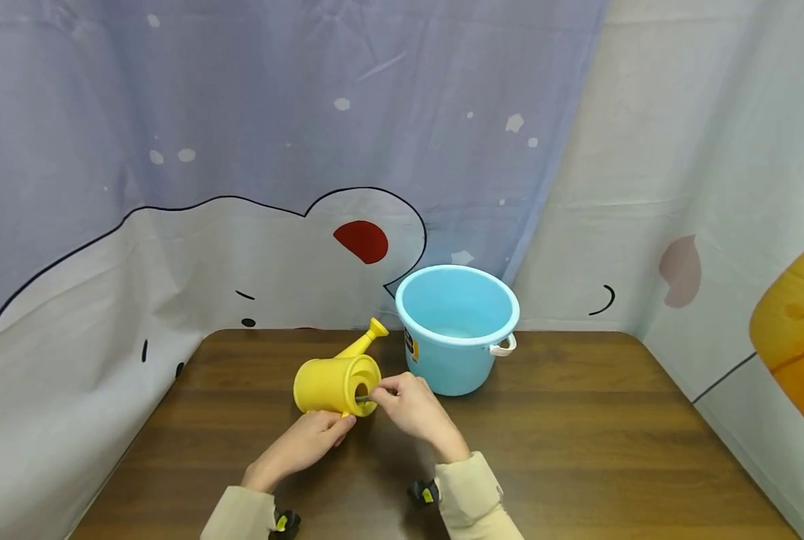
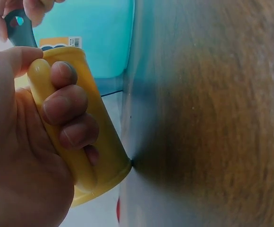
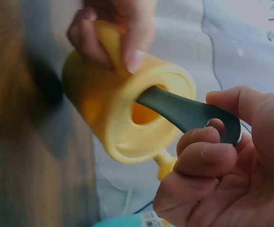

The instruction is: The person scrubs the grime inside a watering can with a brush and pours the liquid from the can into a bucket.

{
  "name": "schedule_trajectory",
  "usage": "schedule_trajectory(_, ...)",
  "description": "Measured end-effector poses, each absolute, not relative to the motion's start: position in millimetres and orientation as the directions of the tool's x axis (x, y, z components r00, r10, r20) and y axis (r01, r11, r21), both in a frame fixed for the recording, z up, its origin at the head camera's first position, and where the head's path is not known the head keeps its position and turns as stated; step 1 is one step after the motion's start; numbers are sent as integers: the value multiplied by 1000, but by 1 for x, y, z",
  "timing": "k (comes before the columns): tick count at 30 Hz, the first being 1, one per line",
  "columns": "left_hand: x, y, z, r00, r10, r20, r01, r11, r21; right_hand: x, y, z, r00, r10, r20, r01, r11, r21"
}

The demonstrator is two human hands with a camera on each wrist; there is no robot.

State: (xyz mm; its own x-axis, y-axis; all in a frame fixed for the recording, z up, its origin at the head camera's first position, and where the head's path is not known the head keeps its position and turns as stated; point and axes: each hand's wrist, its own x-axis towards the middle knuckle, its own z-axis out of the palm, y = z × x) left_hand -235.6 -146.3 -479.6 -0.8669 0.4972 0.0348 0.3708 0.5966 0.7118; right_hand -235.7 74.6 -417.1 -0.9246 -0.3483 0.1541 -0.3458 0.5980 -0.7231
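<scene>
A yellow watering can [image 1: 322, 384] is tipped on its side above the table, its round top opening turned toward the right hand. My left hand [image 1: 310, 441] grips the can's handle [image 2: 43, 82], fingers curled round it. Between thumb and fingers my right hand [image 1: 412, 409] pinches a flat dark green handle [image 3: 189, 111] with a hole near its end. The other end of this tool goes into the can's opening, so its kind is hidden. The can's spout [image 1: 361, 343] points up and away to the right.
A light blue bucket [image 1: 452, 375] with a white handle stands on the brown wooden table [image 1: 577, 435], just behind and right of the can. A printed curtain [image 1: 274, 262] hangs along the table's far edge and sides.
</scene>
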Motion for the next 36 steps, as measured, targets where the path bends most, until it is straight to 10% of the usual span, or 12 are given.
schedule_trajectory(36, -235, -149, -482, -860, 510, 24, 368, 585, 723, -240, 92, -418, -930, -368, 12, -143, 331, -933)
